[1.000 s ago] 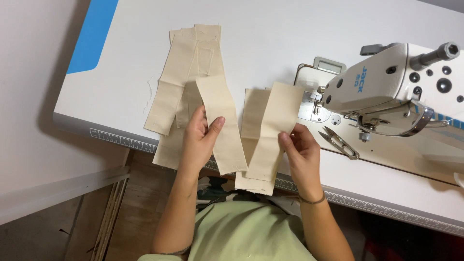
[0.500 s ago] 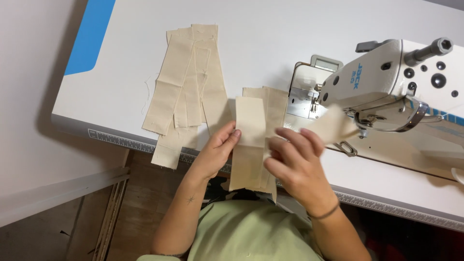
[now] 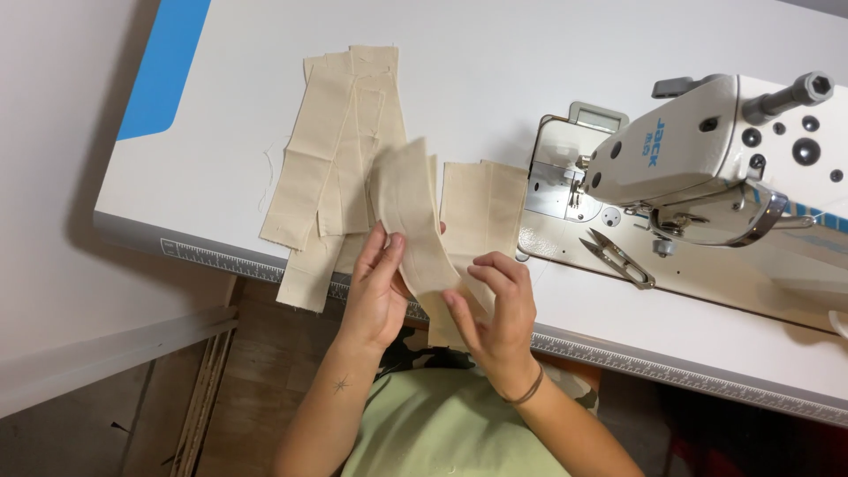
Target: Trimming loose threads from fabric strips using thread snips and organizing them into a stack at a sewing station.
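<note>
A long strip of beige cloth (image 3: 415, 221) is lifted off the table between both hands. My left hand (image 3: 375, 287) pinches its left edge with thumb and fingers. My right hand (image 3: 499, 305) grips its lower end near the table's front edge. Under the strip lies another beige piece (image 3: 484, 208), flat beside the sewing machine's needle plate (image 3: 552, 199). A pile of several more beige pieces (image 3: 331, 159) lies to the left, some hanging over the table edge.
The white sewing machine (image 3: 698, 159) stands at the right on the white table (image 3: 530, 62). Small thread snips (image 3: 618, 256) lie in front of it. A ruler strip (image 3: 671, 375) runs along the table's front edge. A blue panel (image 3: 163, 66) is at far left.
The hands have brought the folded cloth together, then raised one strip and turned it upright. My right hand has moved down toward the table's front edge.
</note>
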